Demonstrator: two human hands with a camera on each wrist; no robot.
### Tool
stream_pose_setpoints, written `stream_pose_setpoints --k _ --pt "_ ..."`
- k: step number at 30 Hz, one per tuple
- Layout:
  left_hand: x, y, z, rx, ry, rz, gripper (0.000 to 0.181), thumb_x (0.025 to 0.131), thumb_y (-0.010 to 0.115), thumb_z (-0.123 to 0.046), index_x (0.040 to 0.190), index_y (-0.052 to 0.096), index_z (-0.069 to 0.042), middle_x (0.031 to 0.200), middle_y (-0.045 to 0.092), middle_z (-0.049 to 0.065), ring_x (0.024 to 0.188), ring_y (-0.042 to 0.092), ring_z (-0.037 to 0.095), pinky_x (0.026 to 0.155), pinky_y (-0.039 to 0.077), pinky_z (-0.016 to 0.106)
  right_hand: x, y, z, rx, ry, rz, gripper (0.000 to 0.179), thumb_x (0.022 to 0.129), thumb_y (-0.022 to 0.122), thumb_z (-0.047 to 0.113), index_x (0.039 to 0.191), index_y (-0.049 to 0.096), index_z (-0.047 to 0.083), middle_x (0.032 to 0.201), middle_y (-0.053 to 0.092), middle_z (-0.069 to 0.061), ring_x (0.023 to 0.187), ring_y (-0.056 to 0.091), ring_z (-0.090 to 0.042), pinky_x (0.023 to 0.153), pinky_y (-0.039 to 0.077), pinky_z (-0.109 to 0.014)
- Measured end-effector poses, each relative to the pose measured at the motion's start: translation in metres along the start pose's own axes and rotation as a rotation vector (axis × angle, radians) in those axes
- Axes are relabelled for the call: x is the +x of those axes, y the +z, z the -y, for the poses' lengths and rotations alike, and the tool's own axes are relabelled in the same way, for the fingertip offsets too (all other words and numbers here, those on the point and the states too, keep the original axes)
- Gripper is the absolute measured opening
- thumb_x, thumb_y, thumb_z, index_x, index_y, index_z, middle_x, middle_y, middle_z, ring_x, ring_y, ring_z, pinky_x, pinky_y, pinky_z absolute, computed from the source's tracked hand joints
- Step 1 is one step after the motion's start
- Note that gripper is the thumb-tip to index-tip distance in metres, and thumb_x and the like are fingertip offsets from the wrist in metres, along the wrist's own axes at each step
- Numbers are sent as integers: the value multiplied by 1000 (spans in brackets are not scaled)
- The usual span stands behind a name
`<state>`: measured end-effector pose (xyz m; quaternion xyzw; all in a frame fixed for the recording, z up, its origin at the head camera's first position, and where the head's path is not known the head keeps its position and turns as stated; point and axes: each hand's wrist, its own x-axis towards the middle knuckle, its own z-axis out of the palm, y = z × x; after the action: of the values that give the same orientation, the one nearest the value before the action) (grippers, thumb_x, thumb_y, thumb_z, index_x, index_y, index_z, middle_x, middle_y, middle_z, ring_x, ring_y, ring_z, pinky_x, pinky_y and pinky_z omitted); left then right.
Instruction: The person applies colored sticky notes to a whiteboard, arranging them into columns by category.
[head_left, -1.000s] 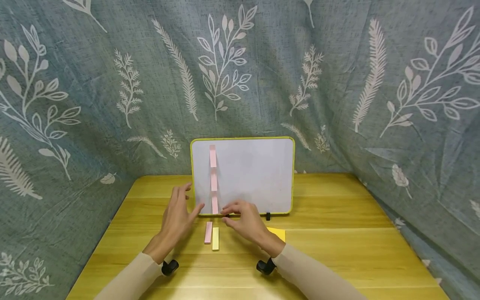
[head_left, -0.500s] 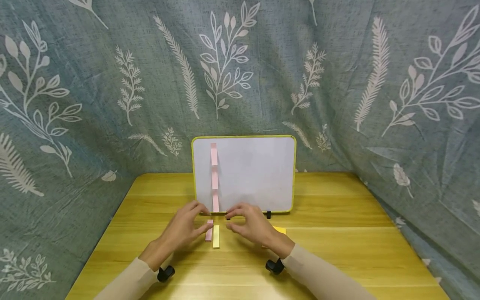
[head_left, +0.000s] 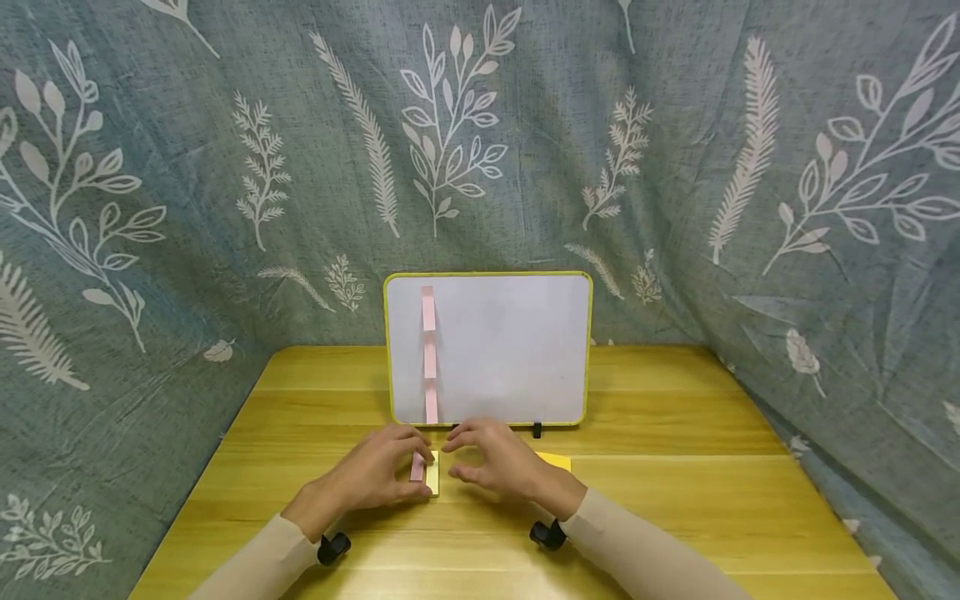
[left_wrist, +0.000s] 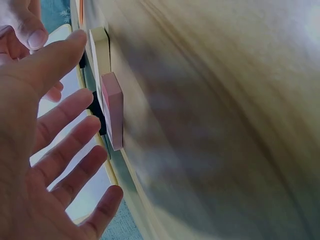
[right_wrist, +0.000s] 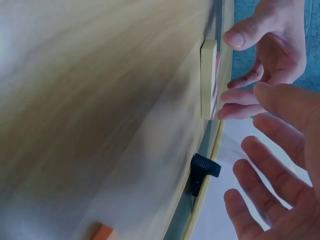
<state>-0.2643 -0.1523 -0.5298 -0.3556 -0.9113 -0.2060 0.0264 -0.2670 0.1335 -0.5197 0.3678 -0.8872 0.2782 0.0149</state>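
Observation:
My left hand (head_left: 367, 473) hovers over two slim sticky-note pads, one pink (head_left: 416, 469) and one pale yellow (head_left: 433, 472), side by side on the table. In the head view its thumb and fingertips overlap the yellow pad. The left wrist view shows the fingers loosely spread, with the pink pad (left_wrist: 113, 111) just beyond them. My right hand (head_left: 504, 468) is held just right of the pads, fingers gently bent around nothing. Behind both hands stands a yellow-rimmed whiteboard (head_left: 510, 350), with pink sticky strips (head_left: 429, 354) in a vertical line near its left side.
An orange-yellow paper pad (head_left: 557, 461) lies partly hidden behind the right wrist. Small black feet (head_left: 537, 430) support the whiteboard's lower edge. A leaf-patterned curtain (head_left: 480, 150) surrounds the wooden table (head_left: 652, 517) at the back and sides.
My left hand has come down from the whiteboard's left edge to the two pads, moving right and nearer. My right hand has shifted slightly right and lower. The strips stay in place.

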Motion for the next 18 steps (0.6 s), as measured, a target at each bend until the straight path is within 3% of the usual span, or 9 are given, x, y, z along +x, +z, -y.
stream_pose_setpoints --k 9,18 --pt "-1 2 0 -16 -16 56 36 97 97 -49 122 84 -27 144 78 -4 142 70 31 120 55 71 1 5 2 -34 -3 36 31 108 88 26 135 86 12 151 79 -8 143 72 -32 123 59 -56" --pt "4 2 2 10 -33 58 39 94 100 -47 121 83 -26 141 79 -3 142 70 31 120 54 69 3 6 3 -55 -15 34 31 107 88 27 135 87 14 149 79 -7 143 72 -32 124 59 -54"
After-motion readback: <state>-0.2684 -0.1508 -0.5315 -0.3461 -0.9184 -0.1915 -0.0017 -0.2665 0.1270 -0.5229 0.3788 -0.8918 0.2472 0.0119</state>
